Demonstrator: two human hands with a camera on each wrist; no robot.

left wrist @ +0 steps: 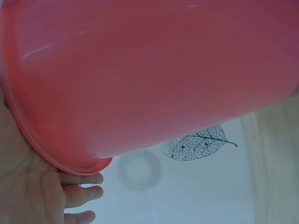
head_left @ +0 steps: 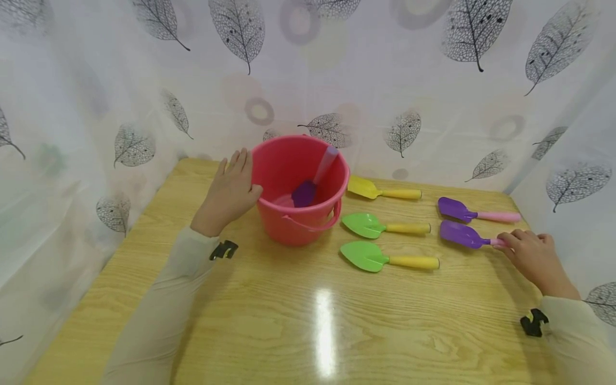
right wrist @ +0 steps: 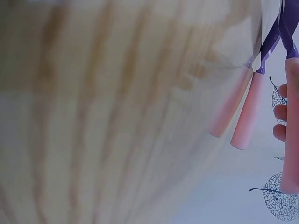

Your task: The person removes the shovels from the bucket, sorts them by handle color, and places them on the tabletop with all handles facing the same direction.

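Observation:
My left hand [head_left: 228, 192] rests against the left rim of a red bucket [head_left: 295, 227], its fingers straight and pointing away. In the left wrist view the bucket's outer wall [left wrist: 154, 79] fills most of the picture, with fingertips reaching past its rim. A purple-bladed shovel [head_left: 305, 193] leans inside the bucket. At the right, my right hand [head_left: 536, 259] grips the pink handle of another purple shovel [head_left: 461, 235]. Its pink handle [right wrist: 292, 126] shows at the right edge of the right wrist view, with fingertips behind it.
Just beyond the held shovel lies a second purple shovel [head_left: 454, 209] with a pink handle. Between bucket and purple shovels are a yellow shovel [head_left: 364, 187] and two green trowels, one nearer [head_left: 364, 255], one farther [head_left: 364, 224]. A leaf-patterned curtain [head_left: 356, 85] borders the wooden table [head_left: 394, 331].

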